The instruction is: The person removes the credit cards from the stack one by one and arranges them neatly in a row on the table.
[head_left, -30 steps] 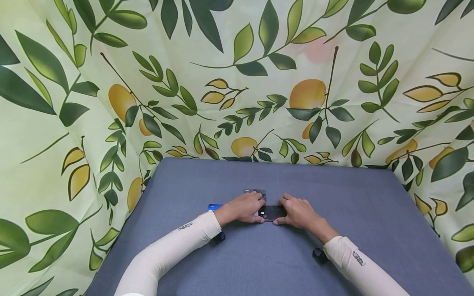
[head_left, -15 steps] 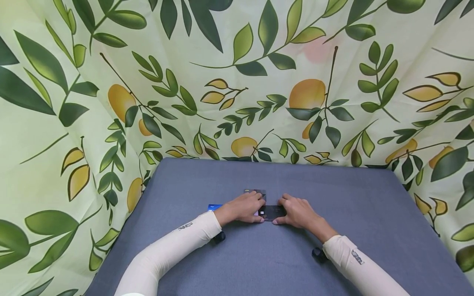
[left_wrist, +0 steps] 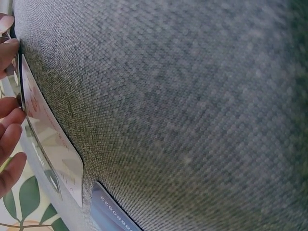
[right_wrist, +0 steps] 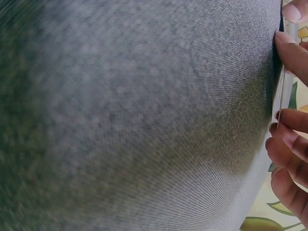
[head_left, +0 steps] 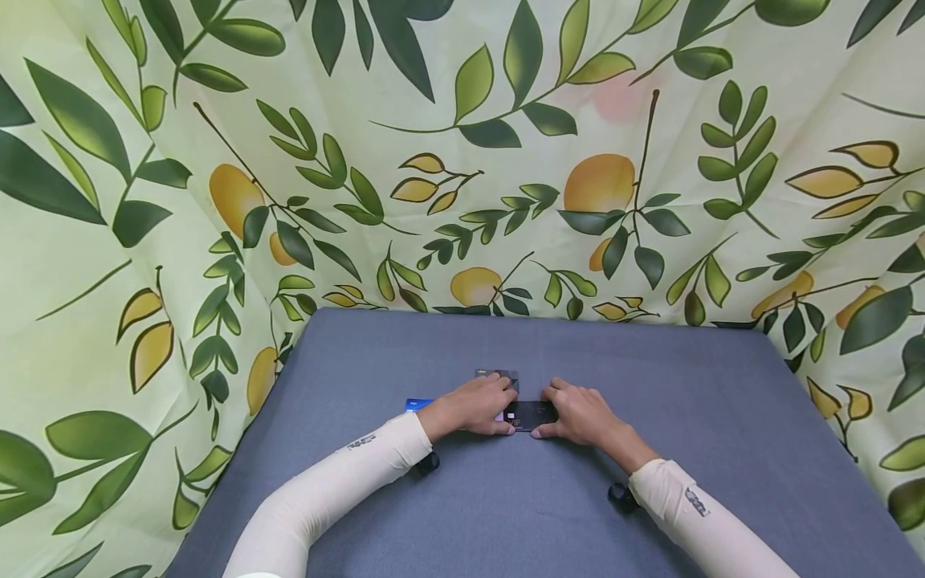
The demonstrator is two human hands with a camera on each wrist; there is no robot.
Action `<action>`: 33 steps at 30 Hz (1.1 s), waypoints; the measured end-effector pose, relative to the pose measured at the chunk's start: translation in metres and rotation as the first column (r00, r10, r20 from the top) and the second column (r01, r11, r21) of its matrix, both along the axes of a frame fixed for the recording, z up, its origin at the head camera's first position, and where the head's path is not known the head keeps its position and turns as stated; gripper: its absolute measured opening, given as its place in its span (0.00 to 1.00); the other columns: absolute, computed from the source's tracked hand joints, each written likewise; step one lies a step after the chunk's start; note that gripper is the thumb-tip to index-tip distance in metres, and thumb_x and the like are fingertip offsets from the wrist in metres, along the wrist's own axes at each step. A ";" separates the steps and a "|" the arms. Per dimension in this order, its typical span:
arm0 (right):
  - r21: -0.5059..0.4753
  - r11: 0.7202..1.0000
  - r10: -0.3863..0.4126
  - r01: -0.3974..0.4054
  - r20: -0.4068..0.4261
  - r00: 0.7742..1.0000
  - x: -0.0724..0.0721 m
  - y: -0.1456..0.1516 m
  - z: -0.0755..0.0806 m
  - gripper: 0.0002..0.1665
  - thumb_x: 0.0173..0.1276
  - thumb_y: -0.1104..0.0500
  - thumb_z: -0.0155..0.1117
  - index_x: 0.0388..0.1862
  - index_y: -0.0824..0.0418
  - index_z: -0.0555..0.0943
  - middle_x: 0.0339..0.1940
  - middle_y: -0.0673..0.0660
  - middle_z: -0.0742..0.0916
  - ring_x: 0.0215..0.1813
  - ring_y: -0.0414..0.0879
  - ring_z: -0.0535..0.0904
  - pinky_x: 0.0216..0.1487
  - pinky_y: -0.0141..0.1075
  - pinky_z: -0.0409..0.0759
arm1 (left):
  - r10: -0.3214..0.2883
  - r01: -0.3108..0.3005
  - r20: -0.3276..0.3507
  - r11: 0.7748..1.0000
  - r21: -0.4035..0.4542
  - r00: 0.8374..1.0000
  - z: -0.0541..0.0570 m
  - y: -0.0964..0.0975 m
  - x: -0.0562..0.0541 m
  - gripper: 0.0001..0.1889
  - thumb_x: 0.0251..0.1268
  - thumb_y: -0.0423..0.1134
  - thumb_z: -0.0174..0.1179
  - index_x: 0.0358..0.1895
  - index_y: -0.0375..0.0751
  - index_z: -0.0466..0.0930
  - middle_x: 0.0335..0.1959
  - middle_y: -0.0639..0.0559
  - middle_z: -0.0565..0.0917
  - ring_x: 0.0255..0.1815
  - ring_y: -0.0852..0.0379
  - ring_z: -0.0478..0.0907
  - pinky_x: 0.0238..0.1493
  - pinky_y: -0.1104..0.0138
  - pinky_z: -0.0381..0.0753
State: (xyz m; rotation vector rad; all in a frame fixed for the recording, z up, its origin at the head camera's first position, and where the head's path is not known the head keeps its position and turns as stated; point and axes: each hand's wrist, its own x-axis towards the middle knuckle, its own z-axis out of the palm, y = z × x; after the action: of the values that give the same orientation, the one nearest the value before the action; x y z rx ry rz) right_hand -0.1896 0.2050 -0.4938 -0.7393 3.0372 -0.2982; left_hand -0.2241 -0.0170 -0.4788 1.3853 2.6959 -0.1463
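Note:
A black card [head_left: 533,416] lettered "VIP" lies flat between my two hands in the head view. My left hand [head_left: 478,404] holds its left end, thumb at the near edge and fingertips toward the far edge. At the right end, my right hand [head_left: 584,414] grips the same card between thumb and fingers. Just behind my left fingers shows a dark grey card [head_left: 499,374]. A blue card [head_left: 419,405] sticks out beside my left wrist. Under the left hand, the left wrist view shows a pale card [left_wrist: 53,139] with reddish print, mostly hidden in the head view.
Grey-blue cloth covers the table [head_left: 535,506]. A leaf-and-fruit patterned curtain [head_left: 462,177] hangs along its back and sides. Small black wrist cameras show below each forearm, one by the right cuff [head_left: 621,498].

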 end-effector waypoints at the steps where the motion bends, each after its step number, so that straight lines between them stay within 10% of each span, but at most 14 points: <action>1: -0.002 1.000 0.001 -0.001 -0.001 1.000 0.000 0.000 0.000 0.35 0.50 0.33 0.77 0.45 0.58 0.84 0.38 0.51 0.81 0.33 0.42 0.79 0.32 0.41 0.78 | 0.000 0.000 -0.001 1.000 -0.002 1.000 0.000 0.000 0.000 0.28 0.66 0.62 0.60 0.57 0.44 0.80 0.49 0.52 0.80 0.45 0.58 0.72 0.49 0.64 0.75; 33: -0.013 0.999 0.046 -0.047 -0.032 0.998 0.000 0.002 -0.002 0.33 0.51 0.33 0.77 0.43 0.56 0.84 0.35 0.49 0.79 0.31 0.41 0.78 0.31 0.40 0.77 | -0.002 0.002 -0.012 1.000 0.015 1.000 -0.003 -0.002 0.001 0.28 0.66 0.61 0.61 0.58 0.44 0.80 0.48 0.53 0.80 0.46 0.58 0.72 0.50 0.64 0.75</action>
State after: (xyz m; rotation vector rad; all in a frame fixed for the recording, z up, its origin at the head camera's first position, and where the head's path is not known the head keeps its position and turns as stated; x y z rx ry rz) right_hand -0.1896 0.2072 -0.4962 -0.8226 3.0456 -0.3101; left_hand -0.2232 -0.0186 -0.4817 1.3958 2.7111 -0.1351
